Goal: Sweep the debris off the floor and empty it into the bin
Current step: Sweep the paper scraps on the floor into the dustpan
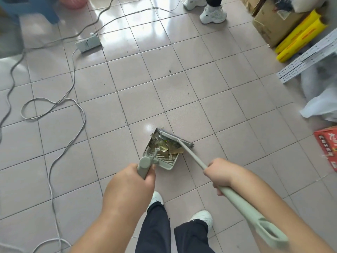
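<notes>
From the head camera, the debris point(165, 147) was a heap of dry brownish-yellow leaves and scraps, sitting inside a pale green dustpan point(160, 152) that stood on the tiled floor point(164, 99) just ahead of the person's feet. The broom point(176, 139), same pale green with grey bristles, had its head pressed right against the open mouth of the dustpan, touching the pile. Room-wise, the tiles ahead and to the right of the pan were pretty open, but the left side had a cable point(54, 110) looping all over, running up to a power strip point(88, 42) further away. Along the right edge there were cardboard boxes point(273, 24), yellow rolls point(300, 35), a metal rail point(310, 59) and a red box point(328, 147), all well apart from the pan. Someone else's white sneakers point(213, 12) stood at the far end. The left hand point(135, 181) was wrapped around the dustpan's upright handle, directly behind the pile. The right hand point(220, 172) gripped the broom's long handle partway down, to the right of the debris and near it.
</notes>
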The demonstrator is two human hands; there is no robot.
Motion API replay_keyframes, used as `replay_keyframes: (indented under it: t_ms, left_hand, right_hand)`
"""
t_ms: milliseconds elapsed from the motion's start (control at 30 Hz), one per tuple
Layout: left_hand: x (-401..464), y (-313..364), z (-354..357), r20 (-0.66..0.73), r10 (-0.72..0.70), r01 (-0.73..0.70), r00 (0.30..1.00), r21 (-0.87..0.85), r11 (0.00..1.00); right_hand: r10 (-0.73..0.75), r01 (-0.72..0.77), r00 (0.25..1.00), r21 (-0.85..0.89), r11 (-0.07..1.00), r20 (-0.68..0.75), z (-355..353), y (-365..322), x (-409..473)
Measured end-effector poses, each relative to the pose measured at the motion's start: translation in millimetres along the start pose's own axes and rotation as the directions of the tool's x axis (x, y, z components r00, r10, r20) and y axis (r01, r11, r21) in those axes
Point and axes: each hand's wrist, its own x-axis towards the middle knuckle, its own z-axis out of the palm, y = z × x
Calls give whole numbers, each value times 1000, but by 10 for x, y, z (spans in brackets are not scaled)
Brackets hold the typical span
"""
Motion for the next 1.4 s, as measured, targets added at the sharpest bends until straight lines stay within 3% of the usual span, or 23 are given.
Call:
replay_keyframes:
  t_ms: [267, 500, 667, 867, 1400]
  left_hand:
    - [19, 34, -3, 17, -2, 2, 1000, 8, 1000]
    - [35, 20, 1, 6, 6, -6, 1000, 9, 1000]
    - [30, 24, -2, 14, 1, -1, 1000, 13, 1000]
    - [44, 14, -3, 10, 11, -11, 1000, 3, 1000]
    - [17, 156, -44, 59, 108, -104, 992, -74, 992]
  right_hand:
    - [-55, 60, 995, 54, 997, -84, -458, -47, -391]
    - [-86, 95, 986, 59, 994, -143, -392, -541, 83]
    - [-86, 90, 992, 42, 995, -95, -92, -656, 480]
    - [-20, 19, 1000, 115, 993, 13, 272, -218, 351]
    - [-15, 2, 996, 146, 989, 87, 225, -160, 22]
